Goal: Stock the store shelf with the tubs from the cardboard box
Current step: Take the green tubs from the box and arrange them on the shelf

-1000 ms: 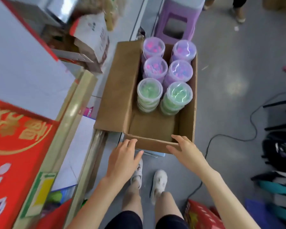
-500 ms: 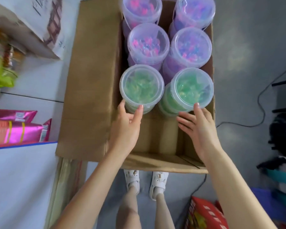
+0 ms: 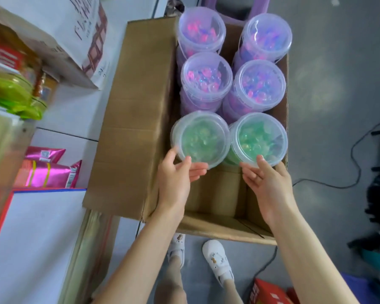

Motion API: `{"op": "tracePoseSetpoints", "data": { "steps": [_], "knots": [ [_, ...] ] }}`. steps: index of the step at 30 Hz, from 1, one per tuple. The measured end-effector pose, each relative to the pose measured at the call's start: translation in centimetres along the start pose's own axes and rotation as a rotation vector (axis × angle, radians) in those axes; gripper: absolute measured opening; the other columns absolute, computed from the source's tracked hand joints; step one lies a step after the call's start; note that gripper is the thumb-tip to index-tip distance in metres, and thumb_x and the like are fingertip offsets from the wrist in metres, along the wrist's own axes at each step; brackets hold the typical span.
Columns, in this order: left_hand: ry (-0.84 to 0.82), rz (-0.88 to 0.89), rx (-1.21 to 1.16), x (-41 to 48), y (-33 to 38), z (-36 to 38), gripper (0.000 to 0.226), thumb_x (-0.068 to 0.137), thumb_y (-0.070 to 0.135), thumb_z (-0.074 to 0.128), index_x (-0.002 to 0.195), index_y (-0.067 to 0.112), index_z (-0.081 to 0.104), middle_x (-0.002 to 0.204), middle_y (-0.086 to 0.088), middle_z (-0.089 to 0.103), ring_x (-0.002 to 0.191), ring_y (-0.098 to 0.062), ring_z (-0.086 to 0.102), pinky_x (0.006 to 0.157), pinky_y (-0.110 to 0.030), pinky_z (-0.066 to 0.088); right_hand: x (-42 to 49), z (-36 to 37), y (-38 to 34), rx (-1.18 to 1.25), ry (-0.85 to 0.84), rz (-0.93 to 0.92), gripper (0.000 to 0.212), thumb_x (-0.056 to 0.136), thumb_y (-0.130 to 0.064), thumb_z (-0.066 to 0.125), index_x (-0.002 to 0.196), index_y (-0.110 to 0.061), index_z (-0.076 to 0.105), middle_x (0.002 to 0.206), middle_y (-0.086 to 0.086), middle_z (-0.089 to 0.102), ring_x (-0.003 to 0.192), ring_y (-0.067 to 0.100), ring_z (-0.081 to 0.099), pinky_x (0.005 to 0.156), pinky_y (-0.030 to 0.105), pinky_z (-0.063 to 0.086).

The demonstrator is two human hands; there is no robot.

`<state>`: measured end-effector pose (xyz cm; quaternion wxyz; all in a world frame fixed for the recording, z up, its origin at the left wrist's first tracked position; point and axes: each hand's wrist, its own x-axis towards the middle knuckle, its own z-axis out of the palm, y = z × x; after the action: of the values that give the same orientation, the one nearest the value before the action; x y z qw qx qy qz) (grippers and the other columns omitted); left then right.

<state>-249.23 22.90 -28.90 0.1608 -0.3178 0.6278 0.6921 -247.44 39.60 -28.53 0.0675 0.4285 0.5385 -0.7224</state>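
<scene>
Head view: in the cardboard box (image 3: pixel 130 128), four pink tubs (image 3: pixel 206 77) stand at the far end, with two green ones in front. The left hand (image 3: pixel 176 174) grips the left green tub (image 3: pixel 201 139) at its near rim, thumb on the left side. The right hand (image 3: pixel 268 185), fingers loosely straight, touches the near rim of the right green tub (image 3: pixel 258 139).

Bare left hand (image 3: pixel 173 178), bare right hand (image 3: pixel 270 187), 2 white shoes (image 3: pixel 217 262) with small tan charms
</scene>
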Motion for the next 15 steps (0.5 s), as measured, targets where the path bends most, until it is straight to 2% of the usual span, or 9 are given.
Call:
{"op": "tracePoseSetpoints", "data": {
  "steps": [2,5,7,9,11,15],
  "knots": [
    [0.057,0.035,0.044,-0.7,-0.7,-0.2,0.036,0.097,0.008,0.042,0.132,0.012,0.046,0.060,-0.002,0.070,0.054,-0.012,0.066,0.053,-0.019,0.051,-1.2,-0.6,-0.1,0.021,-0.032,0.035,0.024,0.094,-0.022,0.054,0.118,-0.018,0.053,0.088,0.014,0.072,0.078,0.017,0.068,0.078,0.030,0.051],
    [0.148,0.082,0.215,-0.5,-1.1,-0.3,0.036,0.094,0.025,0.052,0.129,0.020,0.054,0.056,0.002,0.061,0.044,-0.008,0.056,0.054,-0.026,0.051,-2.3,-1.6,-0.5,-0.025,-0.071,0.044,0.025,0.093,-0.020,0.054,0.118,-0.018,0.052,0.082,0.010,0.073,0.078,0.018,0.067,0.081,0.032,0.051],
    [0.204,0.146,0.401,0.3,-1.1,-0.4,0.040,0.089,0.041,0.055,0.125,0.024,0.058,0.059,0.002,0.057,0.053,-0.012,0.061,0.062,-0.032,0.054,-2.5,-2.1,-0.7,-0.067,-0.104,0.039,0.026,0.093,-0.020,0.054,0.119,-0.017,0.051,0.080,0.010,0.072,0.078,0.019,0.066,0.081,0.032,0.052],
    [0.224,0.180,0.550,0.9,-1.3,-0.3,0.048,0.085,0.051,0.055,0.124,0.024,0.059,0.069,-0.001,0.063,0.073,-0.022,0.068,0.072,-0.039,0.055,-2.8,-2.8,-0.7,-0.113,-0.137,0.035,0.026,0.093,-0.020,0.054,0.119,-0.016,0.051,0.080,0.012,0.070,0.075,0.017,0.067,0.081,0.032,0.052],
    [0.214,0.147,0.516,1.1,-1.7,-0.2,0.051,0.083,0.050,0.057,0.127,0.024,0.057,0.078,0.003,0.068,0.081,-0.023,0.068,0.073,-0.041,0.056,-3.1,-3.3,-0.7,-0.147,-0.166,0.027,0.025,0.093,-0.020,0.055,0.117,-0.016,0.050,0.081,0.016,0.067,0.073,0.015,0.069,0.080,0.032,0.052],
    [0.171,0.071,0.242,1.0,-2.0,0.6,0.045,0.089,0.033,0.058,0.130,0.015,0.054,0.098,-0.003,0.069,0.076,-0.014,0.068,0.066,-0.033,0.059,-3.6,-4.5,-0.4,-0.160,-0.167,0.029,0.024,0.094,-0.020,0.054,0.117,-0.019,0.051,0.081,0.014,0.071,0.072,0.015,0.069,0.076,0.030,0.052]
  ]
}}
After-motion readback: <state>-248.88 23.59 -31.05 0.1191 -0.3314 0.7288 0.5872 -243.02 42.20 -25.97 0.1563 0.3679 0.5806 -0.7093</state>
